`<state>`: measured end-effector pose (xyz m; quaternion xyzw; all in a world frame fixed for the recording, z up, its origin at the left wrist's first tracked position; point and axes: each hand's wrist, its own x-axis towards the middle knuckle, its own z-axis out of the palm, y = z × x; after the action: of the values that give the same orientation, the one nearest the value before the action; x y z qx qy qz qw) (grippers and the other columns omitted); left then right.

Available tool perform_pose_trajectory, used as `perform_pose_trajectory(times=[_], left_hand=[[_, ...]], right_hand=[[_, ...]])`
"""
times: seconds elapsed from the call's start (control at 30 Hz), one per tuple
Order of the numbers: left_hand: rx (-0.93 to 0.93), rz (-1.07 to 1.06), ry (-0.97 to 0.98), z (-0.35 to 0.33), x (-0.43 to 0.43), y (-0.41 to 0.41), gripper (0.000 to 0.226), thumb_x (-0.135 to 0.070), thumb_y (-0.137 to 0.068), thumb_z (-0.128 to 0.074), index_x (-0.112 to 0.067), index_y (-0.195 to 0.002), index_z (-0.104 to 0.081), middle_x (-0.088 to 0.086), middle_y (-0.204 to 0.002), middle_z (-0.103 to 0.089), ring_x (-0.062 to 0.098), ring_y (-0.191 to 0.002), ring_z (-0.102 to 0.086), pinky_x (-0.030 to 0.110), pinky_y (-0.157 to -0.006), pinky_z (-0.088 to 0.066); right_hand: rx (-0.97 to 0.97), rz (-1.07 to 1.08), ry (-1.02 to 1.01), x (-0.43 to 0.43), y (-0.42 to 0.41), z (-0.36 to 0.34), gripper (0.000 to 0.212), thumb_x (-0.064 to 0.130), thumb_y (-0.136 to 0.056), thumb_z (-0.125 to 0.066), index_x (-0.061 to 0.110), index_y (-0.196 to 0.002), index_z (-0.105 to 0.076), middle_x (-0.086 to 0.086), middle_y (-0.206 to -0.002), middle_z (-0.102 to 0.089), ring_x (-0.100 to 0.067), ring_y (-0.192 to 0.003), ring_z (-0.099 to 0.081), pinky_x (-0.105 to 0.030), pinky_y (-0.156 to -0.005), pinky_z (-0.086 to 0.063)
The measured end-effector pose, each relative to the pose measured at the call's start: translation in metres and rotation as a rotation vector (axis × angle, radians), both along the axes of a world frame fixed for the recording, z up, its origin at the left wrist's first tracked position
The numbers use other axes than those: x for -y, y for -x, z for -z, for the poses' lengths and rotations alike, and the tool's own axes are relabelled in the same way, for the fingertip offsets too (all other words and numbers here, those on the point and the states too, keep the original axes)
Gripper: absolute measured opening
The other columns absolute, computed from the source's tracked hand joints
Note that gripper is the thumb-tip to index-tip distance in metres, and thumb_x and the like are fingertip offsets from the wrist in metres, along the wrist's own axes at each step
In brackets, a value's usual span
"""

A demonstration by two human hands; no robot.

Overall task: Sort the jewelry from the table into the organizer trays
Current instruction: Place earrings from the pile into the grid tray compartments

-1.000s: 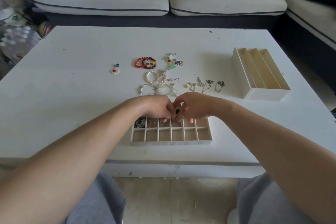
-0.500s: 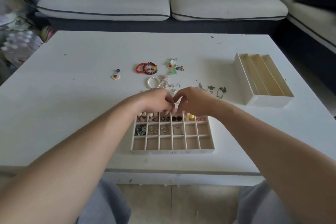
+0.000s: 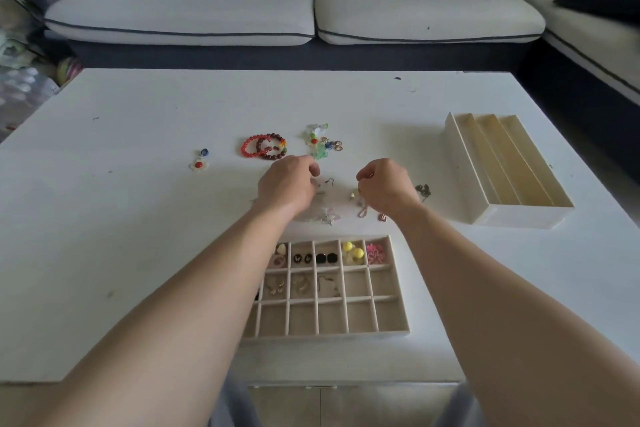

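A beige grid tray lies near the table's front edge. Its back row holds yellow balls, a pink piece and black studs; the middle row holds small metal earrings. Beyond the tray lies a loose pile of small jewelry. My left hand hovers over the pile's left side with its fingers curled down. My right hand is over the right side, thumb and forefinger pinched together; whether anything sits between them is too small to see. A hook earring lies between the hands.
Red and dark bead bracelets, a colourful charm cluster and a flower pendant lie farther back. A dark chain piece sits by my right wrist. A long-slot tray stands at the right. A sofa runs behind the table.
Both hands moved away from the grid tray's back row and out over the loose pile, and they spread apart. The view tilted, so the tray shows whole.
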<state>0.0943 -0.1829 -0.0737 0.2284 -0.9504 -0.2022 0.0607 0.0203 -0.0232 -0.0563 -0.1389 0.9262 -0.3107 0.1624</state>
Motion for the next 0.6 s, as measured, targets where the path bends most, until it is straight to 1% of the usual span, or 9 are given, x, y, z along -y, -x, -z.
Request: perform_pose_trajectory(times=[0.07,0.13,0.27,0.37,0.43,0.47,0.5,0.53,0.6], left_hand=[[-0.008,0.000,0.024,0.005,-0.002,0.007,0.026,-0.028,-0.097,-0.062,-0.028,-0.123,-0.067,-0.002,-0.118,-0.067,0.022,-0.107,-0.062,0.032,-0.078,-0.046],[-0.011,-0.001,0.046,0.008,-0.004,0.014,0.028,-0.031,-0.096,-0.065,-0.027,-0.124,-0.068,-0.001,-0.120,-0.066,0.022,-0.110,-0.062,0.032,-0.078,-0.044],[-0.009,-0.002,0.065,0.009,-0.008,0.019,0.014,-0.026,-0.093,-0.070,-0.027,-0.106,-0.075,-0.002,-0.113,-0.067,0.022,-0.106,-0.062,0.031,-0.074,-0.043],[-0.002,-0.003,0.045,0.006,-0.011,0.018,0.007,-0.022,-0.090,-0.071,-0.026,-0.095,-0.073,-0.003,-0.106,-0.065,0.023,-0.101,-0.062,0.032,-0.073,-0.044],[-0.001,0.009,0.019,0.003,-0.014,0.017,0.005,-0.021,-0.092,-0.069,-0.026,-0.093,-0.069,-0.003,-0.105,-0.064,0.021,-0.099,-0.061,0.032,-0.072,-0.043],[-0.008,0.014,-0.004,0.001,-0.015,0.016,0.005,-0.022,-0.093,-0.067,-0.026,-0.093,-0.068,-0.003,-0.105,-0.065,0.021,-0.098,-0.061,0.031,-0.072,-0.043],[-0.021,0.021,-0.039,-0.002,-0.015,0.015,0.005,-0.022,-0.093,-0.066,-0.026,-0.094,-0.068,-0.004,-0.106,-0.067,0.020,-0.097,-0.062,0.032,-0.073,-0.045],[-0.035,0.026,-0.087,-0.005,-0.015,0.014,0.004,-0.022,-0.093,-0.067,-0.027,-0.093,-0.067,-0.005,-0.106,-0.069,0.019,-0.097,-0.063,0.033,-0.077,-0.048],[-0.070,0.043,-0.204,-0.012,-0.015,0.011,0.004,-0.023,-0.092,-0.070,-0.026,-0.092,-0.068,-0.006,-0.104,-0.072,0.018,-0.097,-0.065,0.035,-0.085,-0.052]], right_hand=[[-0.014,0.013,0.022,0.005,0.005,0.002,0.035,0.003,-0.082,-0.045,0.026,-0.094,-0.069,0.002,-0.102,-0.070,-0.022,-0.087,-0.068,-0.040,-0.074,-0.062],[-0.019,0.016,0.031,0.007,0.009,0.002,0.035,0.005,-0.082,-0.046,0.026,-0.096,-0.070,0.002,-0.102,-0.070,-0.022,-0.088,-0.067,-0.039,-0.076,-0.061],[-0.031,0.015,0.038,0.010,0.011,0.002,0.035,0.002,-0.081,-0.046,0.015,-0.098,-0.073,-0.002,-0.098,-0.074,-0.028,-0.088,-0.070,-0.043,-0.076,-0.062],[-0.036,-0.005,0.053,0.010,0.010,0.001,0.035,0.002,-0.080,-0.046,0.011,-0.099,-0.074,-0.009,-0.100,-0.074,-0.033,-0.092,-0.070,-0.047,-0.077,-0.062],[-0.033,-0.025,0.070,0.010,0.009,0.001,0.035,0.001,-0.078,-0.047,0.007,-0.101,-0.072,-0.014,-0.105,-0.073,-0.035,-0.094,-0.069,-0.050,-0.080,-0.061],[-0.030,-0.040,0.078,0.009,0.008,0.001,0.034,0.002,-0.079,-0.047,0.008,-0.102,-0.073,-0.012,-0.106,-0.073,-0.031,-0.089,-0.070,-0.046,-0.080,-0.061],[-0.022,-0.061,0.084,0.009,0.007,-0.001,0.035,0.004,-0.082,-0.048,0.012,-0.105,-0.073,-0.007,-0.106,-0.073,-0.024,-0.082,-0.070,-0.040,-0.077,-0.061],[-0.014,-0.097,0.088,0.008,0.005,-0.004,0.036,0.006,-0.085,-0.050,0.018,-0.110,-0.073,-0.001,-0.108,-0.071,-0.018,-0.077,-0.067,-0.032,-0.074,-0.056],[-0.003,-0.195,0.118,0.009,0.000,-0.010,0.043,0.006,-0.087,-0.053,0.026,-0.121,-0.069,0.006,-0.116,-0.064,-0.013,-0.086,-0.060,-0.025,-0.076,-0.045]])
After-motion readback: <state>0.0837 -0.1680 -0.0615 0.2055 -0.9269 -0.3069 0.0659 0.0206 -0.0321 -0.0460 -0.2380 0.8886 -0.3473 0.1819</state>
